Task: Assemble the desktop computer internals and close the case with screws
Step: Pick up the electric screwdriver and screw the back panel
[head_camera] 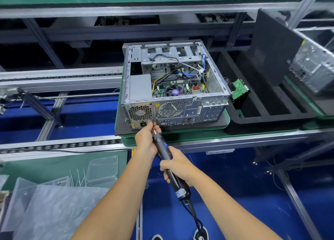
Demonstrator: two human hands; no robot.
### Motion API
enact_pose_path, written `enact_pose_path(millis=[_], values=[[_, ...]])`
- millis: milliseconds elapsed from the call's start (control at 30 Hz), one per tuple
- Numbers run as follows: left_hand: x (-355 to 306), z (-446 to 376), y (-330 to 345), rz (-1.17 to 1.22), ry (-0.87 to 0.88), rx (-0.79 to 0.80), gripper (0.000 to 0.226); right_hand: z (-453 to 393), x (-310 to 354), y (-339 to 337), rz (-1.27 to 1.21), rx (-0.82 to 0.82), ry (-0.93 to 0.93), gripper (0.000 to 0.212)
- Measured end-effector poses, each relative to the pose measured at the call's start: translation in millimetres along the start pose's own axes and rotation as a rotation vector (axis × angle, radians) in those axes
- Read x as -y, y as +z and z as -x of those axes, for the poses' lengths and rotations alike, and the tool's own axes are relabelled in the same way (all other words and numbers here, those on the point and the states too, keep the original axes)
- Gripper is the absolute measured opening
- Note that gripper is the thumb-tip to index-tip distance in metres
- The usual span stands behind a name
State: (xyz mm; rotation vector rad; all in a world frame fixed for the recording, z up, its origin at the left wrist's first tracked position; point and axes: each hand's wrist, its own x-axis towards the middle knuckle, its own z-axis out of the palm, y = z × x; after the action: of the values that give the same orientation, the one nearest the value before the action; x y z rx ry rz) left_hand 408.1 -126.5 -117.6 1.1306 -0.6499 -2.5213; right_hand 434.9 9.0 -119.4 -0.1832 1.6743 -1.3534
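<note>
Right hand (178, 164) gripping electric screwdriver (167, 160), left hand (147, 137) pinching its tip at computer case (173, 87)

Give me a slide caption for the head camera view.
Both hands steer an electric screwdriver to the rear panel of the open computer case.

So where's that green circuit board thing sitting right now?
In the head view, the green circuit board sits right of the open computer case, just outside its right wall, propped at the near-left corner of the black foam tray.
</note>
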Motion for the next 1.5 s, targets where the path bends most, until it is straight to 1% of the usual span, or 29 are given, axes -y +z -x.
enact_pose_path(millis=[167, 333, 500, 633, 800, 967, 1167, 1267, 1367, 1500], values=[[-2, -2, 1, 0.011, -0.018, 0.009, 0.014, 0, 2, -1, 0.014, 0.002, -0.007, 0.043], [0, -5, 0, 0.037, -0.025, 0.070, 0.014, -1, 3, 0, 0.019, -0.012, -0.011, 0.038], [9, -9, -12, -0.058, -0.050, 0.083, 0.019, -2, -6, 2, 0.002, -0.026, 0.011, 0.034], [19, -11, -18, -0.088, -0.088, 0.049, 0.021, -3, -14, 1, -0.004, -0.029, 0.046, 0.034], [22, -15, -27, -0.193, -0.104, 0.040, 0.021, -4, -17, 0, -0.024, -0.008, 0.082, 0.039], [18, -17, -28, -0.141, -0.114, 0.027, 0.021, -5, -14, 1, -0.020, 0.028, 0.080, 0.048], [8, -23, -21, -0.060, -0.084, 0.067, 0.019, -7, -8, 2, -0.009, 0.122, -0.004, 0.071], [4, -24, -19, -0.054, -0.069, 0.089, 0.022, -8, -6, 3, 0.050, 0.141, -0.043, 0.082], [-1, -24, -15, -0.040, -0.035, 0.099, 0.022, -11, -5, 5, 0.044, 0.092, -0.096, 0.078], [-5, -23, -6, -0.027, -0.008, 0.146, 0.022, -16, -5, 11, 0.013, 0.015, -0.120, 0.073]])
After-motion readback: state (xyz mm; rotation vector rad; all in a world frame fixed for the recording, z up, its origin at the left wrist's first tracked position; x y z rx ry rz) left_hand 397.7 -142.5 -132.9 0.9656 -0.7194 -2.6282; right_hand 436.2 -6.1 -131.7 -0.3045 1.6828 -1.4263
